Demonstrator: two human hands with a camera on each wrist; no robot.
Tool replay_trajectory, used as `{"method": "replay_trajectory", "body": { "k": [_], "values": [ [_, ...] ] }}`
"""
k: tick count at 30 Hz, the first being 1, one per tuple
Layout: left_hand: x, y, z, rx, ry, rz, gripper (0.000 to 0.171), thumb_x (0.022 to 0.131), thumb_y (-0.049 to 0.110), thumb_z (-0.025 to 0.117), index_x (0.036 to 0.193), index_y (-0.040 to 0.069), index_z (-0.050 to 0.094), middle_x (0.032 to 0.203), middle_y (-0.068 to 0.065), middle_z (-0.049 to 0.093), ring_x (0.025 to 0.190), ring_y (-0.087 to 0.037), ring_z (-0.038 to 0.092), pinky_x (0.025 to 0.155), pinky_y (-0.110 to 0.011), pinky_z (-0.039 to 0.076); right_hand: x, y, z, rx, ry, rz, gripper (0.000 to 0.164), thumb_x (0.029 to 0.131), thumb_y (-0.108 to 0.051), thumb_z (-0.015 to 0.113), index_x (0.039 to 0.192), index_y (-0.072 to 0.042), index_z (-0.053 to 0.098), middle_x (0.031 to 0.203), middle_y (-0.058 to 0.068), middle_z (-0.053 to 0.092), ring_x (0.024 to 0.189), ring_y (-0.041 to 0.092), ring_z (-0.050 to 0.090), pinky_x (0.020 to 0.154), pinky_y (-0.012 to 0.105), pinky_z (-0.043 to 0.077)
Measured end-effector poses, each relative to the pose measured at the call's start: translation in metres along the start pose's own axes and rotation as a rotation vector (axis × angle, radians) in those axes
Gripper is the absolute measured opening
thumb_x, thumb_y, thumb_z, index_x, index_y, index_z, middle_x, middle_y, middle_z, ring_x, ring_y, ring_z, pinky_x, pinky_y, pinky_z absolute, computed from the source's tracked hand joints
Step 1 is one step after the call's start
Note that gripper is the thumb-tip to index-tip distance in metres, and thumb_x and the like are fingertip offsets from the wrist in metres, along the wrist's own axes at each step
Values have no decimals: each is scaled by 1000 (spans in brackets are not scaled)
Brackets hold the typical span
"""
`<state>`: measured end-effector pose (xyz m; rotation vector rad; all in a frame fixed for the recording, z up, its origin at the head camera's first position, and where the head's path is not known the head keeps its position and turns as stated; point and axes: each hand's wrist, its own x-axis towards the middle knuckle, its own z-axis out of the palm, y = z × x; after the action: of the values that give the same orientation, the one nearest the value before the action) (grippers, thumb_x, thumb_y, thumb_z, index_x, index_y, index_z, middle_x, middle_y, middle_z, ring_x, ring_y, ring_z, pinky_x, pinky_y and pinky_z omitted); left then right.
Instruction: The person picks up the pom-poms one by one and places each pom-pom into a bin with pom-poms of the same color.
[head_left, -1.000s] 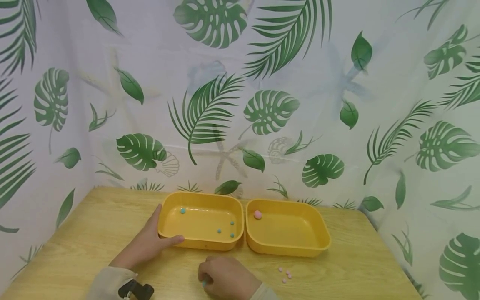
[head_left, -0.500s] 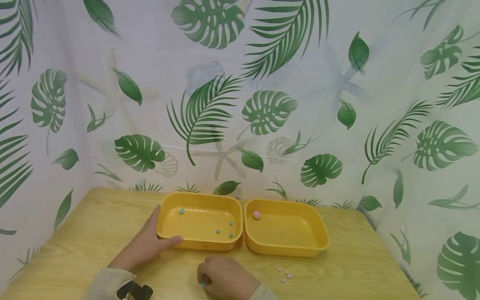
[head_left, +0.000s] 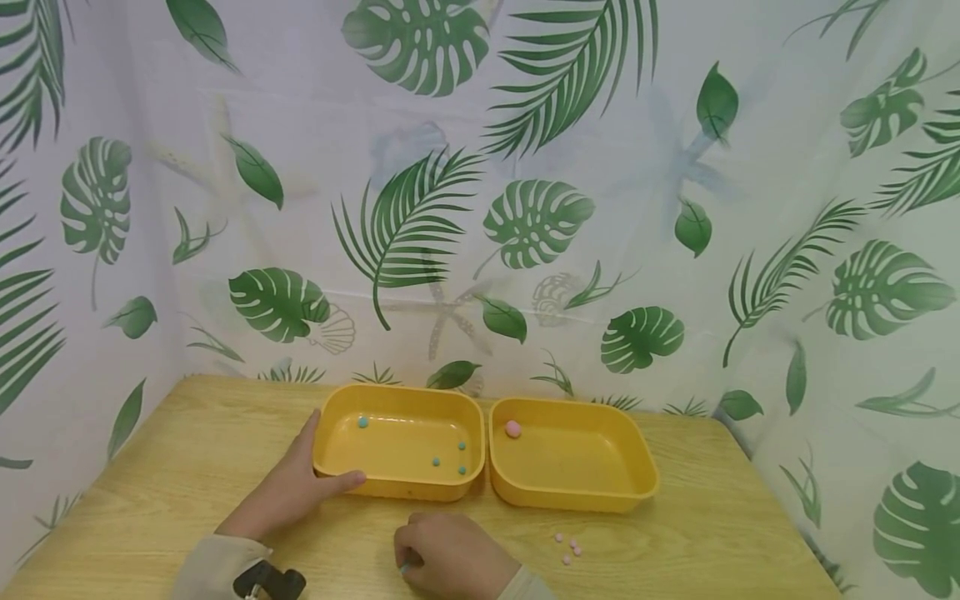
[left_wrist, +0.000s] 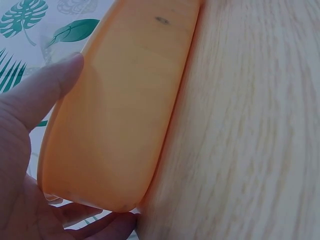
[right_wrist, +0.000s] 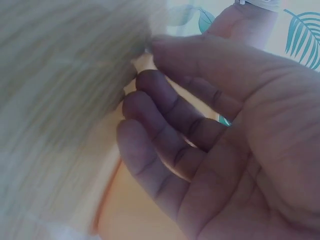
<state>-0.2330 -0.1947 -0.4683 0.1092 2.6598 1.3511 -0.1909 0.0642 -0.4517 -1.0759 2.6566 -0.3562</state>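
Note:
My left hand (head_left: 288, 487) grips the left end of a yellow plastic tray (head_left: 408, 490). Its thumb lies over the front rim, and in the left wrist view the fingers (left_wrist: 100, 227) reach round the tray's end. Several small blue balls lie inside this tray, one of them a blue ball (head_left: 363, 422) at the back left. In front of the tray, my right hand (head_left: 453, 557) is low over the table with curled fingers. It pinches a small blue ball (head_left: 404, 569), mostly hidden between thumb and forefinger; the right wrist view barely shows it.
A second yellow tray (head_left: 573, 500) stands close beside the first, with a larger pink ball (head_left: 512, 429) at its back left. Several tiny pink balls (head_left: 576, 550) lie on the wooden table (head_left: 690, 533) before it. A leaf-printed cloth (head_left: 450, 250) hangs behind.
Both hands hold nearly the same place. A little less of the blue ball shows between the right fingers. The head view has shifted slightly.

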Motion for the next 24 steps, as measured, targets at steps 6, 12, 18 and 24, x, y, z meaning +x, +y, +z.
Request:
{"method": "replay_trajectory", "body": {
  "k": [6,12,18,24],
  "values": [
    [1,0,0,-6,0,2,134,85,60,79,163,2,-14,169,-30,0,154,-51,9,121,-66,14,0,2,-1,15,32,-15,14,89,-14,77,82,-25,71,78,-18,55,67,-2,49,65,17,45],
    [2,-1,1,-11,3,-6,134,85,61,79,163,3,-14,170,-29,0,155,-50,9,121,-66,13,0,3,-1,37,86,-4,17,88,-10,74,80,-25,69,74,-20,57,66,-1,50,64,18,46],
    [1,-1,0,-16,-1,17,133,86,58,80,163,1,-13,169,-31,0,154,-51,9,121,-66,15,-2,5,-7,28,130,-13,13,88,-11,75,84,-22,71,76,-19,59,67,-2,50,65,16,47],
    [0,0,-1,-19,-4,15,132,86,57,79,163,1,-13,169,-31,0,154,-51,9,121,-66,15,-3,4,-15,37,151,-24,12,89,-10,76,86,-20,71,77,-18,60,67,-3,51,65,15,47]
  ]
}}
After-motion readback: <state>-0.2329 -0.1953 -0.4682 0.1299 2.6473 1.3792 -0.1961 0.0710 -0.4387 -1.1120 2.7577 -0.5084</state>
